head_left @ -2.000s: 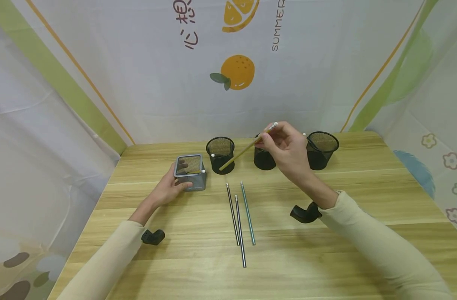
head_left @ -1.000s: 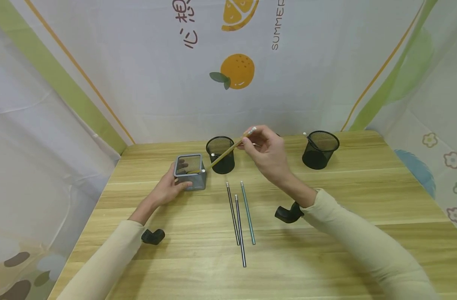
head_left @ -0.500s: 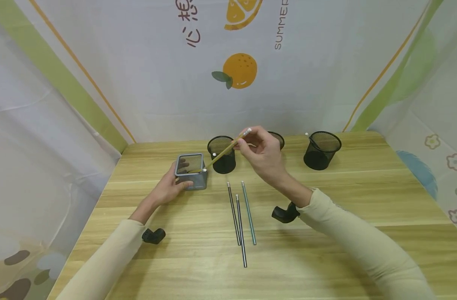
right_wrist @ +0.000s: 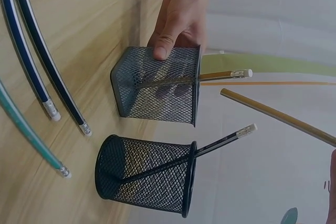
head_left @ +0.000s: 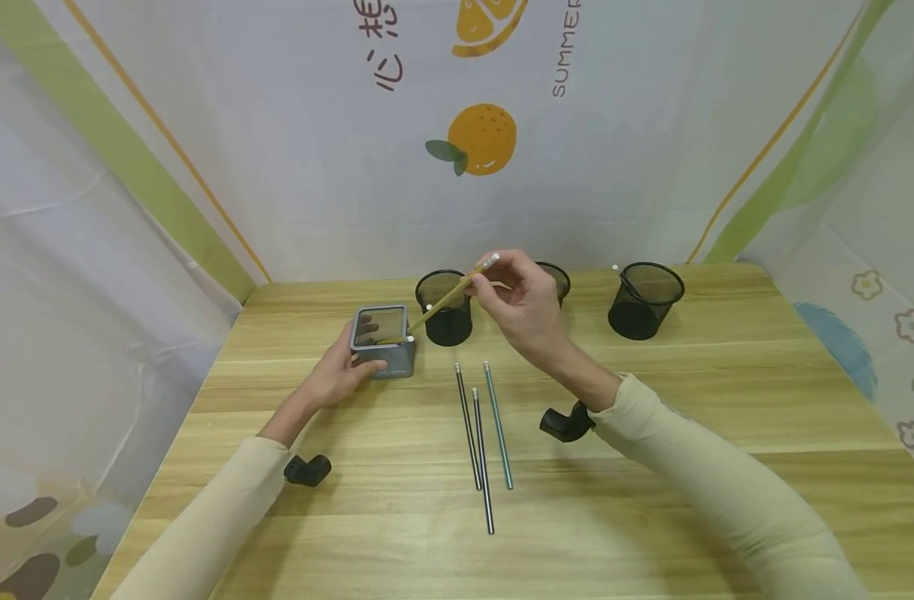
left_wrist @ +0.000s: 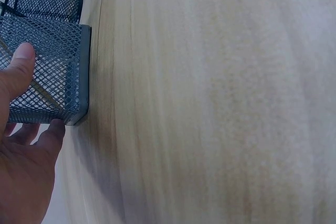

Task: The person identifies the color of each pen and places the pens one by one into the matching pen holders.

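My left hand (head_left: 337, 375) grips a square grey mesh pencil holder (head_left: 391, 362) by its side, thumb in front and fingers around the far side. One gold pencil (right_wrist: 223, 75) leans inside it, its white eraser above the rim. Between thumb and fingertips, my right hand (head_left: 526, 307) pinches another gold pencil (head_left: 451, 295), tilted with the eraser end up. The pencil's lower end is near the square holder's opening; the right wrist view shows it apart from the rim. Beside the square holder stands a round black mesh holder (head_left: 449, 328) with a black pencil (right_wrist: 218, 144) in it.
A second round holder (head_left: 556, 272) is mostly hidden behind my right hand. Farther right stands a third (head_left: 635, 318), with a pencil inside. A black pencil (head_left: 467, 427), a dark blue pencil (head_left: 483, 462) and a teal pencil (head_left: 498, 427) lie on the wooden table (head_left: 397, 500).
My right hand has moved left with the gold pencil, from in front of the middle round holder to near the square one. My left hand has stayed on the square holder.
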A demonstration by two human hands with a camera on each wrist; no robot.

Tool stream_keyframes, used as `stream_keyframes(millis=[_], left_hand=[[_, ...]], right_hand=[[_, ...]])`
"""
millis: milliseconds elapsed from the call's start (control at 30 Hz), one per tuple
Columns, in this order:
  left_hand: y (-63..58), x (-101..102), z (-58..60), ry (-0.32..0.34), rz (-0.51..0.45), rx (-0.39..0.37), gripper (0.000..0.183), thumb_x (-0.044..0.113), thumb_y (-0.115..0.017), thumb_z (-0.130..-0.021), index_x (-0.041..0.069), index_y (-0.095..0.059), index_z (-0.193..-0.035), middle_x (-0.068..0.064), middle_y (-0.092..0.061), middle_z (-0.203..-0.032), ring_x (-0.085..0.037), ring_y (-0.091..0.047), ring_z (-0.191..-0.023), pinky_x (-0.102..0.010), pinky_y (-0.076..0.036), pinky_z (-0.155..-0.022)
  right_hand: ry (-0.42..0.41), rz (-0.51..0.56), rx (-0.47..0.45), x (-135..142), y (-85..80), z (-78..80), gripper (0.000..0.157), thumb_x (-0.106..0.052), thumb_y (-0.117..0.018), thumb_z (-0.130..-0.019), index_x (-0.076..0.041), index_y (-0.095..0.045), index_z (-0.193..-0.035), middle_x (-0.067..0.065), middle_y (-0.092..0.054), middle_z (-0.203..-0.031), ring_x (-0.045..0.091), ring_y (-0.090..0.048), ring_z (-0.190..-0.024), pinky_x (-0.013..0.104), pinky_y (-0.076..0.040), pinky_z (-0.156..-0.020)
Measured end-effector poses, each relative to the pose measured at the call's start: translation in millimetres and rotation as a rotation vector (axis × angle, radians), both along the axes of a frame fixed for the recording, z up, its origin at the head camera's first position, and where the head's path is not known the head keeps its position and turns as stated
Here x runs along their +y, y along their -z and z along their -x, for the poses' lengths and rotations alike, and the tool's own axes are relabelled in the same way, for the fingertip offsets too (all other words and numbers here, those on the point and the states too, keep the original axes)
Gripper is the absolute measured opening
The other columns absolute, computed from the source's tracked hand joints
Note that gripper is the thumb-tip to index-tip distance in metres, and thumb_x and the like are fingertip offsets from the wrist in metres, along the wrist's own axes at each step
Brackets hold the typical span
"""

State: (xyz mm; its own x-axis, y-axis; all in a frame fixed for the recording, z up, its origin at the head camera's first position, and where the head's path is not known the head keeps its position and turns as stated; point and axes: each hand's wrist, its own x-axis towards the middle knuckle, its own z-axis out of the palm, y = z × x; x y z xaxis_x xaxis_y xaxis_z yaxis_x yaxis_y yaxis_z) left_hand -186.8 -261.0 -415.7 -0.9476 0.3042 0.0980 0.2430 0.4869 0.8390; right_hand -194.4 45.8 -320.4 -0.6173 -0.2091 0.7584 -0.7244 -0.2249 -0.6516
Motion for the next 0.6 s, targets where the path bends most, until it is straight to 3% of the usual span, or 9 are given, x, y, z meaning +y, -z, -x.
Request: stream_keyframes(millis=[167, 400, 600], left_hand=[[-0.1, 0.0, 0.0, 0.004, -0.003, 0.0, 0.075, -0.004, -0.068, -0.095, -0.007, -0.02, -0.154, -0.034, -0.036, -0.151, -0.048, -0.034, -0.14, -0.058, -0.032, -0.114], [-0.2, 0.0, -0.4, 0.003, -0.005, -0.003, 0.076, -0.003, -0.068, -0.096, -0.007, -0.02, -0.154, -0.033, -0.035, -0.151, -0.048, -0.034, -0.141, -0.058, -0.034, -0.113], [-0.4, -0.9, -0.2, 0.009, -0.004, 0.005, 0.076, -0.004, -0.068, -0.095, -0.008, -0.02, -0.154, -0.034, -0.035, -0.151, -0.048, -0.034, -0.14, -0.058, -0.033, -0.114]], right_hand=[[-0.001, -0.002, 0.027, -5.0, 2.2, 2.7, 0.015, 0.02, -0.059, -0.092, 0.013, -0.056, -0.105, 0.022, -0.06, -0.103, 0.026, -0.067, -0.092, 0.042, -0.061, -0.08], [-0.001, -0.042, 0.098, -14.6, 3.9, 4.5, 0.015, 0.02, -0.059, -0.092, 0.011, -0.057, -0.104, 0.02, -0.062, -0.102, 0.033, -0.068, -0.09, 0.053, -0.06, -0.072], [0.017, -0.113, 0.249, -28.6, -1.5, 3.0, 0.017, 0.019, -0.061, -0.091, 0.009, -0.058, -0.104, 0.02, -0.062, -0.101, 0.033, -0.069, -0.089, 0.039, -0.062, -0.075]])
